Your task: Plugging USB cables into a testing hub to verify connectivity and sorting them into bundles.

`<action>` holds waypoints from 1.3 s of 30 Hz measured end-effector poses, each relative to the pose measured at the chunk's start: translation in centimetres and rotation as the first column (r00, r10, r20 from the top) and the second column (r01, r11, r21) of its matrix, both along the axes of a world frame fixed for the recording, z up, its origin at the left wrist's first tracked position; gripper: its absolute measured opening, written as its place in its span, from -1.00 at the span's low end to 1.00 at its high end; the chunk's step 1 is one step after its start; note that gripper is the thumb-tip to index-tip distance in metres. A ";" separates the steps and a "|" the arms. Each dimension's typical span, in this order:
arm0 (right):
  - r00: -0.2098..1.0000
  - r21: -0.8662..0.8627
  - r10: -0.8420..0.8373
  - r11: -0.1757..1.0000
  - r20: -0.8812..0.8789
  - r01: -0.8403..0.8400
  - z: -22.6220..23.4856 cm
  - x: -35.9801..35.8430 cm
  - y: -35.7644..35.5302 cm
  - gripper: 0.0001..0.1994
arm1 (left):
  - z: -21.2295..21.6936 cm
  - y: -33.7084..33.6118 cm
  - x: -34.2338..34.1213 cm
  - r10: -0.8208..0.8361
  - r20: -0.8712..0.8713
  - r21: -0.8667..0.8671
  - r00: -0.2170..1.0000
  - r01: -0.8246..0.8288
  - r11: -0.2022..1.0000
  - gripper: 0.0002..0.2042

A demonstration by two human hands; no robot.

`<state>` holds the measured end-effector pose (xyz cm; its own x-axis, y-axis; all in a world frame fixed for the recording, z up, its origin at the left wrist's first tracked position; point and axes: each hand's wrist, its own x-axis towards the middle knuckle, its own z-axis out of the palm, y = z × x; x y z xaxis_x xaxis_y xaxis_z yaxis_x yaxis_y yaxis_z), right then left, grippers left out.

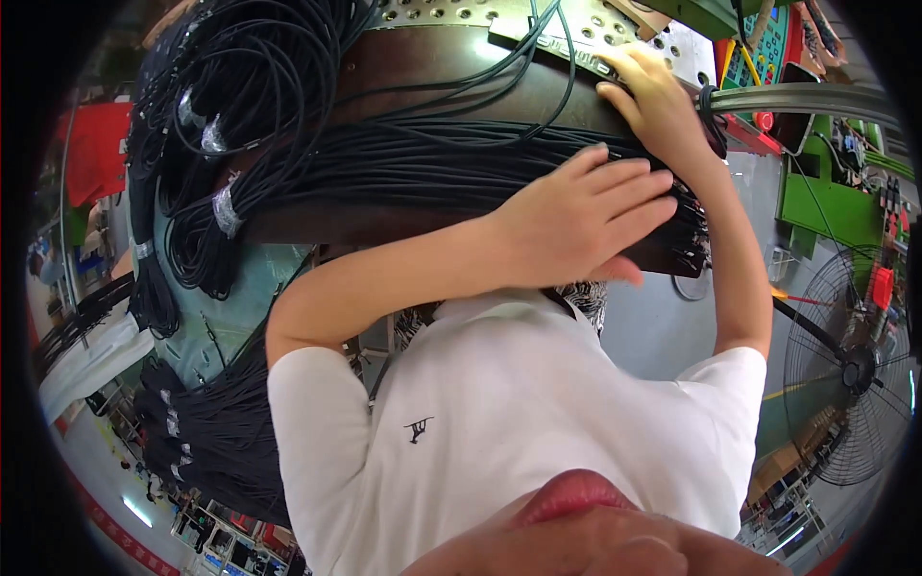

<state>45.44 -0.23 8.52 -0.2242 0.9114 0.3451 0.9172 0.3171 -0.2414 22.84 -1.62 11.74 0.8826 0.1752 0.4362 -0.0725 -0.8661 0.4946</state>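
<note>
A thick bundle of black cables [413, 163] lies across a brown worktop [423, 67]. My left hand [576, 221] rests flat on the bundle's right end, fingers stretched out together and thumb below the worktop's edge. My right hand [653, 96] reaches further to a grey metal bar [567, 48] on a perforated metal plate [442, 12]. Its fingers are bent with the tips on the bar; whether they grip anything is hidden. A black band sits round that wrist. My white shirt [519, 413] fills the lower middle.
More black cable coils [221, 125] tied with clear tape hang at the left, and another pile [211, 432] lies lower left. A standing fan [855, 374] is at the right, with green machinery [826, 202] and a control panel [759, 53] behind it.
</note>
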 end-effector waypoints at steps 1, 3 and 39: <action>0.996 -0.036 0.032 0.999 -0.081 -0.035 -0.6 -0.1 1.0 -0.65 | -0.1 0.2 0.4 0.080 -0.041 0.116 0.996 -0.074 0.991 -0.30; 0.999 -0.064 0.033 0.997 -0.041 -0.036 -0.3 0.7 0.6 -0.68 | -1.3 1.3 -1.7 0.345 -0.188 0.039 0.920 -0.344 0.938 -0.26; 0.942 0.373 -0.308 0.865 -0.132 0.335 -2.9 -3.3 -16.9 -0.91 | 4.0 6.9 3.4 -0.161 -0.579 -0.466 0.799 -0.162 0.870 -0.76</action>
<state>42.12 -17.14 5.65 0.0939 0.7208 0.6867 0.9706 0.0872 -0.2243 26.21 5.32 15.77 0.9295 0.2137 -0.3006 0.3686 -0.5111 0.7764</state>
